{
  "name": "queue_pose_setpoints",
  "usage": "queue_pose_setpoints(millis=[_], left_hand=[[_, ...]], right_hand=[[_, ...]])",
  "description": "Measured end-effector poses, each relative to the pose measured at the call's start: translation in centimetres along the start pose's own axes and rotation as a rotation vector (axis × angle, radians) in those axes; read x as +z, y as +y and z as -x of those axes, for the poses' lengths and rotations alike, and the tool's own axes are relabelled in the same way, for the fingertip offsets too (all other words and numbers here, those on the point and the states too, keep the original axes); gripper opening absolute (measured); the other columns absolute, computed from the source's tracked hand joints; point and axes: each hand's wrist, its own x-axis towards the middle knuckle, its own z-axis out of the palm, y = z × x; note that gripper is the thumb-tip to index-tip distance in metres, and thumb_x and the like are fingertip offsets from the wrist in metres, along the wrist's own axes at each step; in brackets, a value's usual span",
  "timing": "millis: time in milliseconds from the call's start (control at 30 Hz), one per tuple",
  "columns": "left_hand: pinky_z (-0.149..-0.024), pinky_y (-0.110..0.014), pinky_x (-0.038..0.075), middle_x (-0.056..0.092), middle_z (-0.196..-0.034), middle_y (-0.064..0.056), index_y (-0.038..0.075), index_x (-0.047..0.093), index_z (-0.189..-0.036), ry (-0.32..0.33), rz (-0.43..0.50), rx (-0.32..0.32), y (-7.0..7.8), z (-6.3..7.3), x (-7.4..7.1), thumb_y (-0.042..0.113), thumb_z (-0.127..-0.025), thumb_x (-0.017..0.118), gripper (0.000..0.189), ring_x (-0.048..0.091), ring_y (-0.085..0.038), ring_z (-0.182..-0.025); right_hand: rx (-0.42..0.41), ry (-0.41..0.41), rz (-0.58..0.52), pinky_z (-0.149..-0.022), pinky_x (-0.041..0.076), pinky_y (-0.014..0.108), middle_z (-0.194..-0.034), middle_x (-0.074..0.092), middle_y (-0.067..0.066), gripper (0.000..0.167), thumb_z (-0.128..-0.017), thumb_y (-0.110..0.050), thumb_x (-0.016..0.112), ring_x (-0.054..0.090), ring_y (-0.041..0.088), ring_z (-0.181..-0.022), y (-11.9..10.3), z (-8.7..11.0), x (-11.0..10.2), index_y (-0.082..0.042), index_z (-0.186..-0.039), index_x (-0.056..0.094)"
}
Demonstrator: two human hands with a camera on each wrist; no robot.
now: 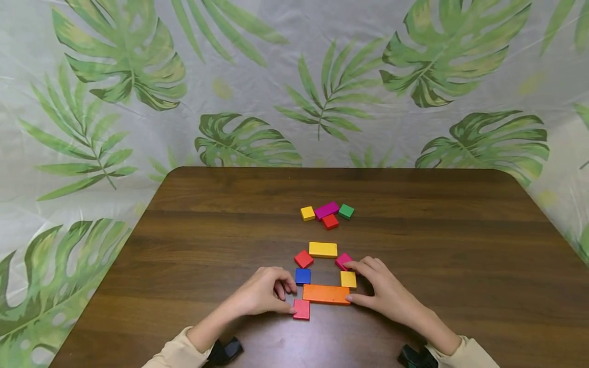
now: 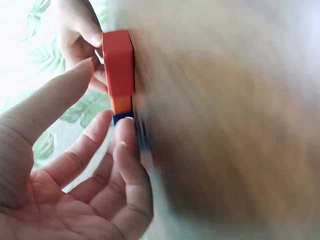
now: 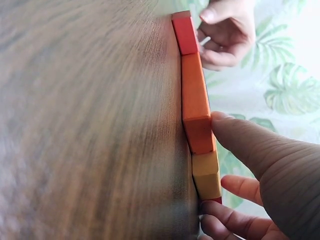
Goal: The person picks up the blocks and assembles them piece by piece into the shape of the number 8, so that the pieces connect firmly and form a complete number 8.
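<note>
My left hand [image 1: 268,290] is beside the left edge of a block arrangement, its thumb tip at a pinkish-red square block [image 1: 301,309]. Its fingers are loosely bent near a blue block [image 1: 302,276] and hold nothing. On the other side, my right hand [image 1: 384,290] has its thumb at the right end of a long orange block [image 1: 326,294]. Its forefinger reaches a magenta block [image 1: 343,261], and a yellow square block [image 1: 348,279] lies between thumb and fingers. A red block [image 1: 303,259] and a yellow rectangular block [image 1: 323,250] lie farther up.
Toward the back of the brown wooden table [image 1: 207,230] lies a second cluster: a small yellow block [image 1: 308,213], a purple block [image 1: 327,210], a red block [image 1: 330,222] and a green block [image 1: 346,211]. A leaf-patterned curtain [image 1: 340,148] hangs behind the table.
</note>
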Motion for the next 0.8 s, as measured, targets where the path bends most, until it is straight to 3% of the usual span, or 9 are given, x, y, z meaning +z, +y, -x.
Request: queue_pose_setpoints(millis=[333,533,800], left_hand=[[-0.059,-0.016,0.046,0.063,-0.084,-0.008,0.003,0.066,-0.094,0.150,-0.042,0.008,-0.9,-2.5,-2.6,0.014,-0.077,0.075,0.022,0.053,-0.004,-0.064],[-0.060,-0.017,0.046,0.066,-0.086,-0.012,0.001,0.067,-0.096,0.236,-0.079,0.008,-1.0,-5.8,-4.3,0.012,-0.079,0.073,0.021,0.055,-0.008,-0.067],[-0.069,-0.024,0.050,0.067,-0.093,-0.012,0.003,0.070,-0.095,0.359,-0.132,-0.047,-1.6,-10.1,-5.4,0.013,-0.080,0.072,0.018,0.061,-0.017,-0.076]], right_hand=[[-0.015,0.016,-0.008,-0.081,0.048,0.028,-0.102,0.054,-0.009,0.058,-0.078,-0.045,0.072,0.045,0.007,-0.097,0.1,0.1,-0.1,-0.015,-0.125,0.057],[-0.002,0.017,-0.010,-0.081,0.048,0.028,-0.101,0.054,-0.010,0.058,-0.077,-0.045,0.072,0.045,0.007,-0.097,0.1,0.3,-0.1,-0.015,-0.124,0.057],[-0.006,0.019,-0.015,-0.081,0.048,0.027,-0.101,0.054,-0.010,0.058,-0.077,-0.046,0.072,0.044,0.006,-0.097,0.0,0.2,-0.1,-0.015,-0.124,0.057]])
